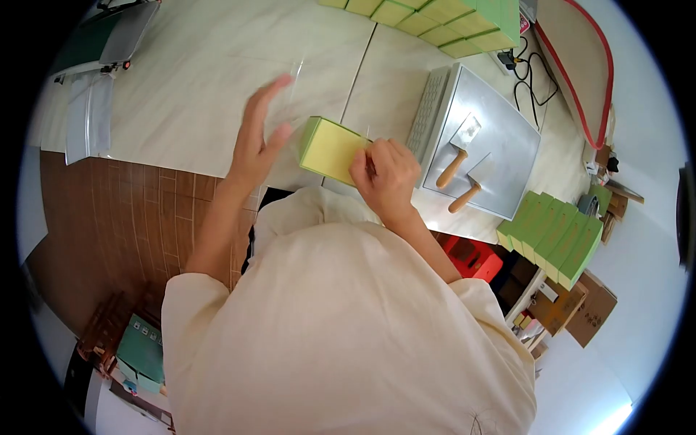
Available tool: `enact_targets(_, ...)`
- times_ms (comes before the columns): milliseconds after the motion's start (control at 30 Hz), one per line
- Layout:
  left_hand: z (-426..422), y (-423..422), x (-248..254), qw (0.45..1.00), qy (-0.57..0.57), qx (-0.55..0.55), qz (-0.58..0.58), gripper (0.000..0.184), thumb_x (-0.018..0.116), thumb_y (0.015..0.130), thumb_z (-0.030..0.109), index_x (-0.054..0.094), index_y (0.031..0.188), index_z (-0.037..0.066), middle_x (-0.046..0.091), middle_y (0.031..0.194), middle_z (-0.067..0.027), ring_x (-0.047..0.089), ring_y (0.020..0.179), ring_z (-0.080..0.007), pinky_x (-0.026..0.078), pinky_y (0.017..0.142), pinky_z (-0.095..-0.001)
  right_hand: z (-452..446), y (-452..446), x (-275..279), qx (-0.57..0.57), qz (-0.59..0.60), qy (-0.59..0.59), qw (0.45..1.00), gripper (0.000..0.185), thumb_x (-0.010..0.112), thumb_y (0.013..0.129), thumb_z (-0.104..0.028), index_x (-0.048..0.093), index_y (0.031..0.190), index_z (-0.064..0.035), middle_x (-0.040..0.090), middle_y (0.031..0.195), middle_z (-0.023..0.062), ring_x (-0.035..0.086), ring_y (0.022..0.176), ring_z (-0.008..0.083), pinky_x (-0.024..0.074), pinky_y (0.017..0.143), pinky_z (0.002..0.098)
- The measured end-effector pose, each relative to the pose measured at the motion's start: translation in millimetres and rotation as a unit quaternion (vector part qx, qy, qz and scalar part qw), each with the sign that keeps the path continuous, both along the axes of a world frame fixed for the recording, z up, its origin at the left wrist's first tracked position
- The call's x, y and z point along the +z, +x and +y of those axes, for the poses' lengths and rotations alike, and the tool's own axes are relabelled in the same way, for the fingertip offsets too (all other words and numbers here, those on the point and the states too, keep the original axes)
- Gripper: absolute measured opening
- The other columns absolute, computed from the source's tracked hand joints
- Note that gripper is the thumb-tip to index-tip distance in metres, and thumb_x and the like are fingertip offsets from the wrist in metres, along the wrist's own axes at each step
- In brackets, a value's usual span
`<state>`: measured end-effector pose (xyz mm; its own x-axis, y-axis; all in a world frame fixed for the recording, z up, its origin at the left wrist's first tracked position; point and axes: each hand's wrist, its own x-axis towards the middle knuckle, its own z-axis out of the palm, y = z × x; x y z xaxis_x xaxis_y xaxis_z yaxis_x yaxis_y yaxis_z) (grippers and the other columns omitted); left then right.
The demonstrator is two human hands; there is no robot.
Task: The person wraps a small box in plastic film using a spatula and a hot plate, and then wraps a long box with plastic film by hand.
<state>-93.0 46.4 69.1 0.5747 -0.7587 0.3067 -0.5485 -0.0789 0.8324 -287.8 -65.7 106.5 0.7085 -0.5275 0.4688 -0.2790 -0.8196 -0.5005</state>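
A small box (333, 150) with a pale yellow face and green edges is on the table in front of my body. My right hand (391, 174) is at its right end, with the fingers curled in and the thumb side over the yellow face. What those fingers hold, if anything, is hidden. To the left of the box and apart from it, my left hand (257, 141) is raised with thumb and fingers spread, holding nothing. Faint shiny streaks like clear film show on the table beyond the box.
Right of the box stands a flat metal-topped machine (500, 145) bearing two wooden-handled scrapers (453, 168). Stacked green boxes (435, 22) are at the far side, and a row of green boxes (554, 232) is at the right. A red stool (471, 257) sits below the table edge.
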Motion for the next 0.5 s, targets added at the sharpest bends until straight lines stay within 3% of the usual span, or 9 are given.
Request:
enact_targets(67,-6,-3,35,0.967,0.034,-0.252,-0.037,0.077,0.077,0.081,0.029,0.040,0.145,0.009,0.051,0.135,-0.0111,0.047,0.126,-0.0280,0.039,0.106,-0.0402,5,-1,4,-0.027,0.006,0.020,0.999,0.024,0.067,0.075,-0.001,0.046,0.067,-0.0063,0.041,0.054,0.0036,0.041,0.048,0.0224,0.0332,0.045,0.0347)
enact_targets(100,-8,-10,40,0.966,0.034,-0.253,-0.034,0.077,0.077,0.081,0.029,0.040,0.145,0.009,0.051,0.135,-0.0111,0.047,0.126,-0.0280,0.039,0.106,-0.0402,8,-3,7,-0.055,0.021,0.062,0.996,0.022,0.067,0.079,-0.003,0.048,0.068,-0.0052,0.044,0.056,0.0047,0.042,0.051,0.0222,0.0346,0.047,0.0338)
enact_targets(167,-15,-22,44,0.939,0.152,-0.306,-0.029,0.088,0.087,0.066,0.024,0.044,0.141,0.009,0.050,0.134,-0.0097,0.048,0.124,-0.0311,0.042,0.104,-0.0417,14,-10,9,-0.089,0.041,0.103,0.990,0.021,0.067,0.083,-0.005,0.050,0.070,-0.0040,0.046,0.059,0.0057,0.044,0.054,0.0219,0.0360,0.049,0.0329)
enact_targets(233,-18,-25,42,0.941,0.159,-0.300,0.004,0.088,0.089,0.062,0.021,0.046,0.137,0.009,0.050,0.132,-0.0101,0.049,0.122,-0.0317,0.044,0.101,-0.0418,19,-18,9,-0.169,-0.004,0.370,0.914,0.022,0.062,0.092,-0.009,0.051,0.074,-0.0024,0.048,0.066,0.0068,0.044,0.060,0.0174,0.0375,0.054,0.0295)
enact_targets(267,-19,-26,40,0.942,0.170,-0.289,0.033,0.088,0.091,0.058,0.017,0.048,0.134,0.008,0.051,0.131,-0.0104,0.049,0.121,-0.0323,0.045,0.099,-0.0419,21,-22,9,-0.179,-0.003,0.367,0.913,0.022,0.062,0.092,-0.009,0.051,0.074,-0.0024,0.048,0.066,0.0068,0.044,0.060,0.0174,0.0375,0.054,0.0295)
enact_targets(333,-18,-34,34,0.948,0.152,-0.279,0.030,0.086,0.091,0.058,0.017,0.049,0.131,0.008,0.051,0.130,-0.0104,0.050,0.121,-0.0316,0.046,0.098,-0.0417,24,-27,9,-0.176,-0.058,0.431,0.883,0.020,0.054,0.100,-0.012,0.052,0.083,-0.0017,0.050,0.075,0.0037,0.043,0.066,0.0109,0.0375,0.058,0.0260)
enact_targets(500,-8,-44,34,0.968,0.156,-0.192,0.042,0.085,0.092,0.058,0.017,0.048,0.130,0.008,0.051,0.129,-0.0117,0.051,0.120,-0.0312,0.048,0.095,-0.0410,25,-26,6,-0.153,-0.184,0.460,0.855,0.018,0.050,0.103,-0.016,0.052,0.092,-0.0025,0.050,0.080,-0.0009,0.040,0.070,0.0066,0.0372,0.061,0.0231)
